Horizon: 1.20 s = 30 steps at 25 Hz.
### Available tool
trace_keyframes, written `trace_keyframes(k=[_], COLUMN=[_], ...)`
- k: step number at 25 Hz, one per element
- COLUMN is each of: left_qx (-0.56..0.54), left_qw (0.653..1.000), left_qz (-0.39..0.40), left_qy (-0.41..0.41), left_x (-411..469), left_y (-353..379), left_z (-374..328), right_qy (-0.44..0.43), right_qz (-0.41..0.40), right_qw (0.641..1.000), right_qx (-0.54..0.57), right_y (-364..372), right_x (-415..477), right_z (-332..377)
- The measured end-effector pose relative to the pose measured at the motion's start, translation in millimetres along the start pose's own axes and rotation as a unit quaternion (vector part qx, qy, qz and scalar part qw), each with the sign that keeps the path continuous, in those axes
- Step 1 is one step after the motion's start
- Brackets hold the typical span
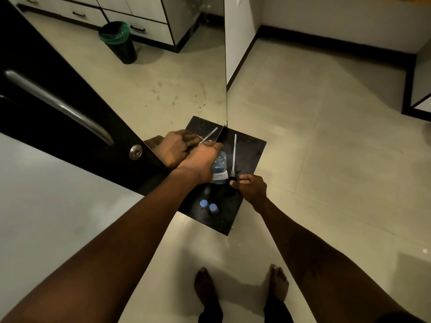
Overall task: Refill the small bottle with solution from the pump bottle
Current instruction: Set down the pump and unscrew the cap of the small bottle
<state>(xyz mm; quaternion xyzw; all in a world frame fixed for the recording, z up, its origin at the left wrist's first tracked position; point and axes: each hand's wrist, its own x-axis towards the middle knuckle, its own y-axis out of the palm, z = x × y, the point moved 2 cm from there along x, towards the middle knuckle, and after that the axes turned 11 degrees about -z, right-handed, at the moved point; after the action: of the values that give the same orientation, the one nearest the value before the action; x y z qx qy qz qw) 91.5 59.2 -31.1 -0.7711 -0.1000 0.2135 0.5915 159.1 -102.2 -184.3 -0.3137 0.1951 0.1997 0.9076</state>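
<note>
The clear plastic pump bottle of blue solution is wrapped by the left hand; the black pump head is pinched by the right hand. Probably light, slick; best held mid-body.

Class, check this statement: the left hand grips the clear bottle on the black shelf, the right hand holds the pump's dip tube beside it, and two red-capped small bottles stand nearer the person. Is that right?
One detail is wrong: the caps are light blue, not red. The head view shows the left hand gripping the clear bottle on the black shelf, the right hand holding the dip tube beside it, and two blue-capped small bottles nearer the person.
</note>
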Motion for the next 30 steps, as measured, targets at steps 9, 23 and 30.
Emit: trace_keyframes(k=[9, 23, 30], left_qx=[-0.162, -0.309, -0.338], left_qw=[0.967, 0.923, 0.914], left_qz=[-0.194, -0.204, -0.196], left_qy=[-0.027, -0.102, -0.110], left_x=[-84.7, -146.6, -152.3], left_y=[12.5, 95.2, 68.1], left_z=[24.7, 61.1, 52.9], right_qy=[-0.265, -0.338, -0.406], right_qz=[-0.051, 0.160, 0.132], right_qw=[0.962, 0.868, 0.883], right_qx=[-0.033, -0.327, -0.196], right_y=[-23.7, 55.8, 16.1], right_x=[-64.7, -98.1, -116.2], right_z=[27.2, 68.7, 106.2])
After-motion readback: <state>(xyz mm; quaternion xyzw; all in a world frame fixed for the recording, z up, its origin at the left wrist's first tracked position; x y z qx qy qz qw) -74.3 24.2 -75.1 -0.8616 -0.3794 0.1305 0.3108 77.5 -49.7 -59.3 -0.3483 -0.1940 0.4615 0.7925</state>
